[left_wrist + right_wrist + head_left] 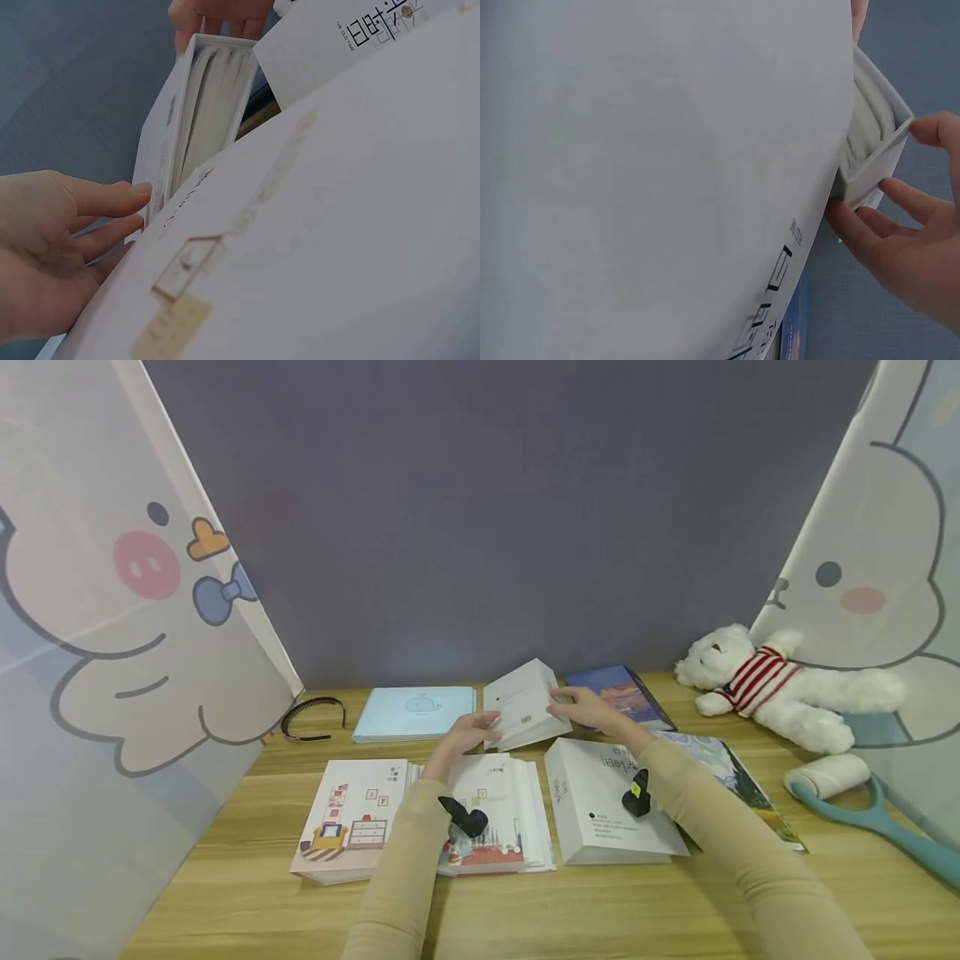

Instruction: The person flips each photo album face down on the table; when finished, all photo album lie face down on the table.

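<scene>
Between left hand (459, 737) and right hand (588, 707), at the middle of the bench's (232, 852) far side: white book (519, 702), tilted, with each hand at an opposite edge, neither clearly nearer. In the left wrist view, open page side running from left hand toward right; long axis hard to tell. Right fingers pinching around the right end; left fingers slightly spread, tips at the left edge, pinching or merely touching impossible to tell. Resting or raised: also impossible to tell. Close behind, grey wall (495, 527); just left, blue book (412, 714); just right, purple book (621, 695). In front, picture book (498, 785) and old-time book (600, 802), narrow gap between. More open room along the front strip.
</scene>
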A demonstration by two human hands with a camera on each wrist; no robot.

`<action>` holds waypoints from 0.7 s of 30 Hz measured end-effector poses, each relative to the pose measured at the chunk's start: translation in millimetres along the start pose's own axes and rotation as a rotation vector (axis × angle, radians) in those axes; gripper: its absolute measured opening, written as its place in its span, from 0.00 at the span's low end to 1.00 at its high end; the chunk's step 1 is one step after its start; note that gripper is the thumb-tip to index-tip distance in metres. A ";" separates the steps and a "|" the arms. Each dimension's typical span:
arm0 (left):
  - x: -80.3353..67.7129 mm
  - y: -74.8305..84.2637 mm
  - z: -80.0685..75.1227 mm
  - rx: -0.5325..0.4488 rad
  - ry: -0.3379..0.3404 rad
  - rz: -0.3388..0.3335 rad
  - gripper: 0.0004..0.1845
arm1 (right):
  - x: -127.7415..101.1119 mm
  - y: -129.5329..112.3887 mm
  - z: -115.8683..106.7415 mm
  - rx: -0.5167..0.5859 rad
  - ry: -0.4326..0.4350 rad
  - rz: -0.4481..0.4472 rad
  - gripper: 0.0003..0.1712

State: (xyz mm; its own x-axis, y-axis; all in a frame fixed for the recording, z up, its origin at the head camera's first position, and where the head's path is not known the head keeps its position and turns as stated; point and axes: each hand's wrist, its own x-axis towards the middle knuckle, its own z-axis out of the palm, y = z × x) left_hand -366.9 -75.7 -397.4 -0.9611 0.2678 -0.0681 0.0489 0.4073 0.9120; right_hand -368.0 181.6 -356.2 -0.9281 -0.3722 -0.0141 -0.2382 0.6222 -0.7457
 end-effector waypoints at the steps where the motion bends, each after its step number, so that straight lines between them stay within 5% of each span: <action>1: 0.1 -0.4 0.2 -0.002 -0.002 -0.005 0.26 | -1.5 -0.3 0.2 -0.015 0.001 -0.009 0.38; 8: 0.0 0.1 -0.4 -0.037 -0.015 -0.014 0.26 | 0.1 -1.0 2.8 0.003 -0.024 0.038 0.38; 15: 0.0 -1.1 1.0 -0.036 -0.034 -0.007 0.25 | 4.6 5.1 10.0 -0.103 -0.121 0.115 0.39; 21: 1.0 -0.4 0.9 -0.019 -0.030 0.018 0.25 | 6.1 6.3 11.3 -0.106 -0.074 0.106 0.38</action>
State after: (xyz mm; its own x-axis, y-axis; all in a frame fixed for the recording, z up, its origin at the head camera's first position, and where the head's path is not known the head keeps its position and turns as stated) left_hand -367.6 -74.8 -398.2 -0.9514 0.3014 -0.0633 0.0609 0.3857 0.9206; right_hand -371.9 175.5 -368.5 -0.9268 -0.3483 -0.1409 -0.1730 0.7284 -0.6629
